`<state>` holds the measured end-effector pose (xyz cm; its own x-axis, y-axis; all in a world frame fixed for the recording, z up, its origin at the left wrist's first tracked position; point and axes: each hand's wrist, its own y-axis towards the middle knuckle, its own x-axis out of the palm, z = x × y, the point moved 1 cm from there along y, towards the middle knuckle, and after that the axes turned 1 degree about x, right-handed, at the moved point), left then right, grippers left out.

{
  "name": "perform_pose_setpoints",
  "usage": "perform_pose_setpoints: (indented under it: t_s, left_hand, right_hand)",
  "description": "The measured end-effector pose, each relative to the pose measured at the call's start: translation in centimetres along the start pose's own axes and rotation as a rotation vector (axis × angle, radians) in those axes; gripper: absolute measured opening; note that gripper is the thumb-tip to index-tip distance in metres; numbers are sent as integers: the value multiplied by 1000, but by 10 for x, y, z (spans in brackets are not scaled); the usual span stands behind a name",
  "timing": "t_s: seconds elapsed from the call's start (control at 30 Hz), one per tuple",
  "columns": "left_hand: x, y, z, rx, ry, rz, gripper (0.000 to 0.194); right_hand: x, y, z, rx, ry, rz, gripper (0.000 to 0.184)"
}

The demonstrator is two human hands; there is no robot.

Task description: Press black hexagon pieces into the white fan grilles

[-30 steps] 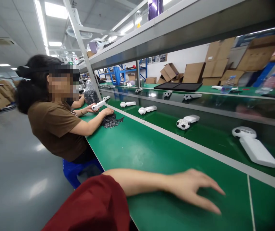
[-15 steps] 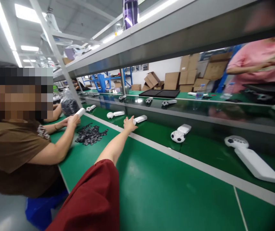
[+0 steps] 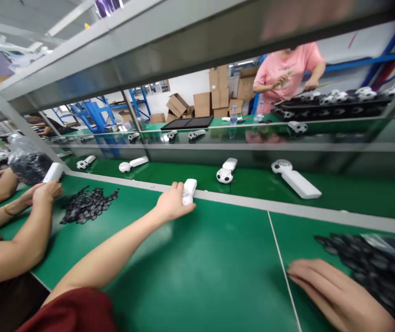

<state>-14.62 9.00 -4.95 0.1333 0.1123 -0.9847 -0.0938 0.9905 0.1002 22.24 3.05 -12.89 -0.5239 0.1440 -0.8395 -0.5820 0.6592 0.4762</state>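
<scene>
My left hand [image 3: 174, 203] is closed around a white device with a soccer-ball head [image 3: 190, 186], held over the near edge of the belt; its lower part is hidden by my fingers. At the lower right, my right hand [image 3: 336, 288] hovers over the green table, fingers pressed together and turned down, slightly blurred. Whether anything is in them is hidden. Beside it lies a pile of small black discs [image 3: 367, 263]. More white soccer-ball devices rest on the green belt, one [image 3: 225, 170] just beyond my left hand and a larger-looking one [image 3: 296, 179] farther right.
A pale rail [image 3: 239, 199] runs between table and belt. Another disc pile [image 3: 88, 203] lies at left, near a co-worker's hands [image 3: 47, 191] holding a white piece. A metal shelf [image 3: 142, 50] hangs overhead. Across the line, a person in pink stands behind a black tray [image 3: 332, 109].
My left hand has closed on a white device and drawn it off the belt towards me. My right hand has come into view at right. The view has swung right.
</scene>
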Motion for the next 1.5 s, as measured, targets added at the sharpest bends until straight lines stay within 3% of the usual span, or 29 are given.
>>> perform_pose_setpoints:
  t_s: [0.1, 0.17, 0.23, 0.33, 0.4, 0.47, 0.57, 0.67, 0.73, 0.83, 1.03, 1.17, 1.3, 1.5]
  left_hand:
    - [-1, -58, 29, 336, 41, -322, 75]
    - [-4, -77, 42, 559, 90, -469, 87]
    - [-8, -79, 53, 731, 175, -427, 85]
    - [-9, -65, 74, 1001, 190, -301, 58]
    - [-4, -57, 90, 1129, 148, -328, 44]
    - [6, -55, 104, 1105, 138, -367, 42]
    - [24, -65, 122, 880, 100, -297, 52]
    - [38, -80, 133, 677, -31, -193, 59]
    - [41, -87, 136, 618, -111, -177, 65]
    - [39, -89, 136, 605, -175, -209, 73]
    - [39, -86, 133, 623, -349, -213, 65]
    - [40, -84, 133, 611, -442, -229, 62]
    - [38, -84, 135, 568, -473, -258, 57]
    - [40, -84, 135, 517, -524, -264, 53]
  right_hand:
    - [-10, 11, -20, -3, 23, -33, 19]
    - [-14, 16, -29, -4, 40, -37, 19]
    - [-17, 18, -34, -1, 51, -35, 19]
    - [-20, 19, -38, 38, 92, -16, 18]
    - [-23, 21, -40, 106, 145, 7, 18]
    - [-28, 24, -41, 210, 220, 31, 16]
    - [-33, 28, -41, 345, 348, 48, 14]
    - [-32, 28, -41, 342, 416, 17, 12]
    - [-28, 27, -41, 299, 387, -9, 9]
    - [-20, 25, -44, 234, 319, -38, 8]
    - [-11, 25, -52, 198, 367, -2, 9]
    - [-7, 26, -51, 273, 459, 59, 9]
    - [-2, 25, -47, 427, 615, 14, 34]
    - [2, 25, -46, 469, 617, -6, 40]
